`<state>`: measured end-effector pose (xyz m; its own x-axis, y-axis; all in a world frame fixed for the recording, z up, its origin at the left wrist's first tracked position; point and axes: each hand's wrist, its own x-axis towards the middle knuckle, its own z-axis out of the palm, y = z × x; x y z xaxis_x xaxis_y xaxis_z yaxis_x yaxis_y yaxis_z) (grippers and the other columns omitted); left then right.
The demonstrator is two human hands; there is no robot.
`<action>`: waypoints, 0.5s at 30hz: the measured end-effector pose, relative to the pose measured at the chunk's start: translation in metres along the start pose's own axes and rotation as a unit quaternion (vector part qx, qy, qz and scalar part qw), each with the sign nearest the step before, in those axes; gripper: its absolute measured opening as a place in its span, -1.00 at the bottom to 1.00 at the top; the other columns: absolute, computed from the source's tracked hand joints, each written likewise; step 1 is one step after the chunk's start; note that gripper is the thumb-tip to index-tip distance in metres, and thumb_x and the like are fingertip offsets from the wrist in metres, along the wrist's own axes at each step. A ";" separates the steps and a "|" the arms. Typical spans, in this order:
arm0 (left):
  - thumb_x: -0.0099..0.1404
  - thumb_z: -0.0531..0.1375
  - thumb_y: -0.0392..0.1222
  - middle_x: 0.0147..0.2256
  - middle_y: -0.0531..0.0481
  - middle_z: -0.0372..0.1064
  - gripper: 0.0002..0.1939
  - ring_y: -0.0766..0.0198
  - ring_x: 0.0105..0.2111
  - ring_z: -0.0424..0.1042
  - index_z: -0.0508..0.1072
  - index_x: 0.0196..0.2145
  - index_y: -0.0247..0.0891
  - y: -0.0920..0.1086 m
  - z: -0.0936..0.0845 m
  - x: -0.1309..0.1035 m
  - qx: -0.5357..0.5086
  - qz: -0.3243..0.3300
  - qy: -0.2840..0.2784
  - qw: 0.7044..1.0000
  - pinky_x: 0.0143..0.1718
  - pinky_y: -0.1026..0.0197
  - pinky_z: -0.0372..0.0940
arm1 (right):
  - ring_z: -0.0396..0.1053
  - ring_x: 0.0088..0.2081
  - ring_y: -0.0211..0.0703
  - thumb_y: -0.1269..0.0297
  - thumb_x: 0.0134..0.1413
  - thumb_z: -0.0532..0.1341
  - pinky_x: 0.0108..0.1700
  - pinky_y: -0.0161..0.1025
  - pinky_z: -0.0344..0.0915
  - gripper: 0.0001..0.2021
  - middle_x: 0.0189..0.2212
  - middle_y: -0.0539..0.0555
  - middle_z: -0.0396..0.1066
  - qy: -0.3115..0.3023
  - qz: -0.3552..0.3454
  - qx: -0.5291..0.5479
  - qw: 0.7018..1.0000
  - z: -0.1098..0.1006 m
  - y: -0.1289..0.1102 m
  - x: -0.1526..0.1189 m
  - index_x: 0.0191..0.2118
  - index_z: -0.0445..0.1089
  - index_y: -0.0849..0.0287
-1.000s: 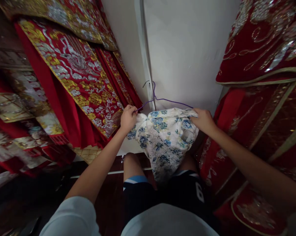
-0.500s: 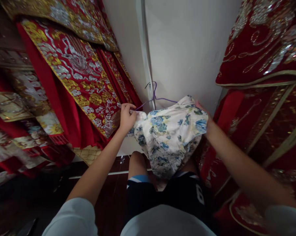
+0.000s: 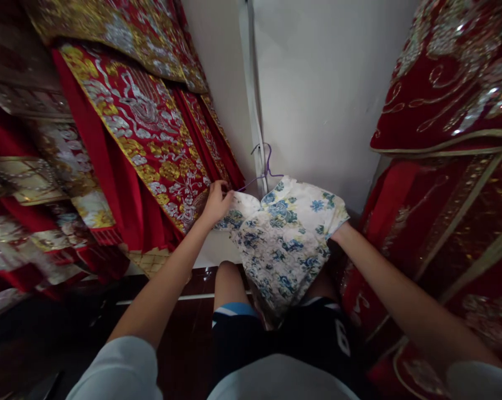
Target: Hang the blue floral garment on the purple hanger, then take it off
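A white short-sleeved top [image 3: 282, 239] with blue and green flowers hangs in front of my legs, its neckline towards the wall. Inside its neck opening is a purple hanger [image 3: 269, 166], whose hook and part of whose arms show. My left hand [image 3: 220, 203] is closed on the top's left shoulder, where the hanger's end meets it. At the opposite side my right hand [image 3: 337, 230] reaches in under the right sleeve [image 3: 332, 214]. Cloth hides the fingers of that hand.
Red garments with gold and silver embroidery [image 3: 151, 128] hang at the left. More red beaded garments [image 3: 438, 105] hang close by my right arm. A pale wall [image 3: 317, 83] with a narrow vertical strip [image 3: 253, 83] stands ahead. The dark floor [image 3: 188, 328] shows below.
My right hand has moved from the outer edge of the bunched cloth to under the sleeve. The top now lies flatter, its right shoulder spread out. My left hand keeps its hold.
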<state>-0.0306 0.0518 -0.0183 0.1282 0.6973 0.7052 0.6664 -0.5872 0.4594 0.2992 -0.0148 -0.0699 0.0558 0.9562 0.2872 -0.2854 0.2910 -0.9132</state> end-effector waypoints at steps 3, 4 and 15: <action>0.22 0.15 -0.18 -0.03 -0.21 0.20 -0.64 0.10 -0.10 0.33 0.25 -0.04 -0.27 -0.007 -0.001 -0.011 0.019 -0.005 -0.017 1.000 0.01 -0.02 0.27 | 0.50 -0.17 0.09 -0.15 0.10 0.08 -0.16 0.01 0.45 -0.55 -0.35 0.12 0.56 -0.005 0.036 0.082 0.996 -0.010 -0.014 -0.007 -0.21 0.48 0.12; 0.20 0.16 -0.20 -0.05 -0.20 0.22 -0.66 0.08 -0.07 0.32 0.27 -0.06 -0.28 -0.005 -0.001 -0.012 0.027 0.008 -0.014 1.000 0.02 -0.02 0.26 | 0.51 -0.19 0.09 -0.16 0.07 0.12 -0.16 0.02 0.45 -0.56 -0.37 0.11 0.56 -0.002 0.041 0.108 0.993 -0.011 -0.021 -0.010 -0.21 0.47 0.12; 0.08 0.16 -0.38 -0.05 -0.16 0.19 -0.66 0.14 -0.08 0.33 0.31 -0.15 -0.26 0.038 -0.006 0.018 0.000 0.096 0.107 0.990 0.00 0.05 0.30 | 0.43 -0.56 -0.18 0.28 -0.26 0.41 -0.48 -0.30 0.39 -0.85 -0.60 0.01 0.45 0.089 -0.035 0.047 0.994 0.003 -0.090 -0.030 -0.50 0.47 0.20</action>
<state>-0.0070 0.0397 0.0152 0.0941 0.4702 0.8775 0.6453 -0.7001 0.3059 0.3206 -0.0700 0.0046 0.2440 0.9267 0.2858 -0.3631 0.3605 -0.8592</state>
